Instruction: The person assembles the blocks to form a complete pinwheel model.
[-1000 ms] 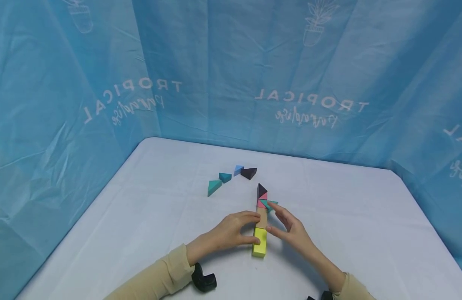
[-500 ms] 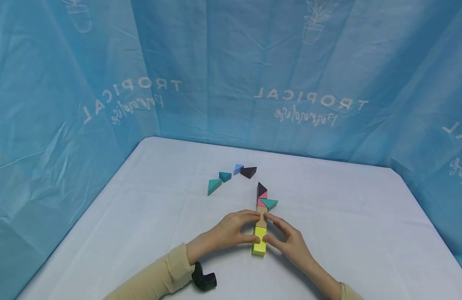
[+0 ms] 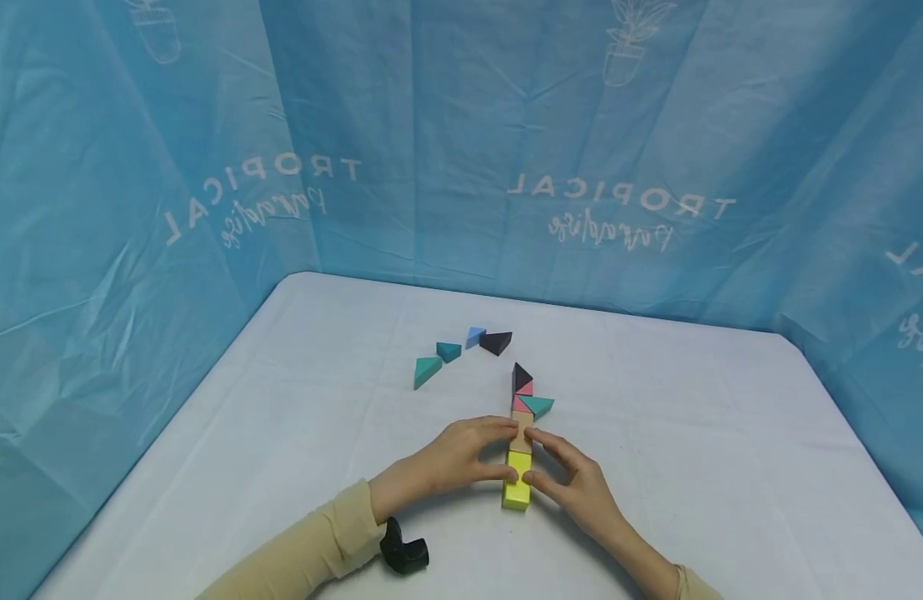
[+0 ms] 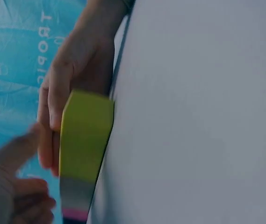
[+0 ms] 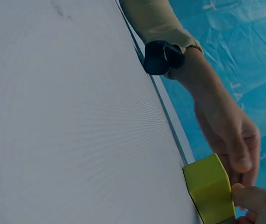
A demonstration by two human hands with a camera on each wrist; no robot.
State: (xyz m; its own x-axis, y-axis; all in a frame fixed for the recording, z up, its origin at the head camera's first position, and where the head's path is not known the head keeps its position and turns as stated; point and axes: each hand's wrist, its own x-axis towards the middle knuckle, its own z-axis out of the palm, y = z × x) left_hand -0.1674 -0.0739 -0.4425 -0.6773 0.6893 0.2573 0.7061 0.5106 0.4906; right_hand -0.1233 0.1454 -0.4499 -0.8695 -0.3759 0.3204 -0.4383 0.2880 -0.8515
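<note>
A row of small blocks runs away from me on the white table. Nearest is a yellow block (image 3: pixel 517 497), then a natural-wood block (image 3: pixel 523 442). Beyond them lie a pink triangle (image 3: pixel 519 403) beside a teal triangle (image 3: pixel 538 406) jutting right, another pink triangle (image 3: pixel 527 388) and a black triangle (image 3: pixel 521 377). From the left, my left hand (image 3: pixel 453 457) has its thumb at the yellow block and a fingertip at the wood block. My right hand (image 3: pixel 581 483) mirrors it from the right. Each hand's thumb and fingers are spread apart, not pinching.
Farther back lie a green triangle (image 3: pixel 427 372), a dark teal triangle (image 3: pixel 448 352), a light blue triangle (image 3: pixel 474 337) and a black triangle block (image 3: pixel 495 342). A black device (image 3: pixel 404 550) sits at the left wrist. Blue printed curtains (image 3: pixel 461 167) surround the white table (image 3: pixel 694 433).
My right hand has left the teal triangle and come down to the right side of the wood and yellow blocks. My left hand has stayed in place.
</note>
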